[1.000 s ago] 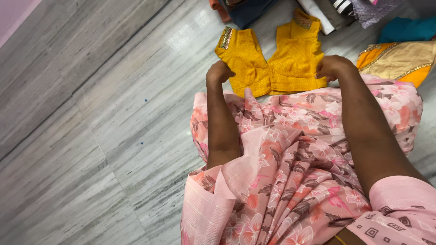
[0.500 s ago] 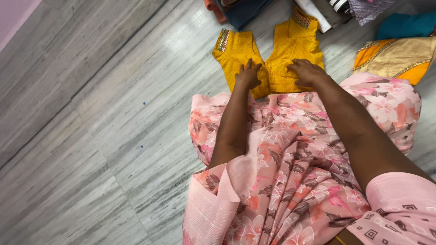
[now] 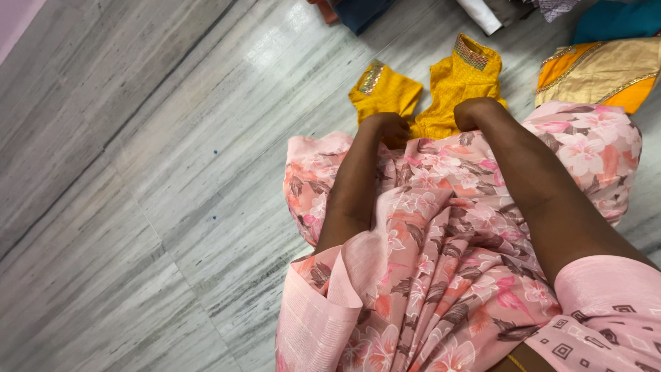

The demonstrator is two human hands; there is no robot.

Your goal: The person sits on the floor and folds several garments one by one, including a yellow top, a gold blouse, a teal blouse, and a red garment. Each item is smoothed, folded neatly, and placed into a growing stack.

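A yellow blouse [image 3: 447, 83] with gold-trimmed sleeve ends lies on the grey marble floor just beyond my lap. Its lower part is bunched up and pulled toward me. My left hand [image 3: 385, 128] is curled on the blouse's left lower edge, below the left sleeve. My right hand [image 3: 475, 111] is curled on the lower edge below the right sleeve. Both fists grip the yellow cloth where it meets my pink floral sari [image 3: 441, 241], which covers my lap.
An orange and gold folded cloth [image 3: 599, 72] lies at the right, with a teal cloth [image 3: 613, 24] behind it. Several folded garments [image 3: 358, 10] lie along the top edge. Grey streaked marble floor [image 3: 138, 207] fills the left.
My hands went from the blouse's outer corners to flat on its middle, then closed on its lower edge and drew it toward my lap, so less of the blouse shows.
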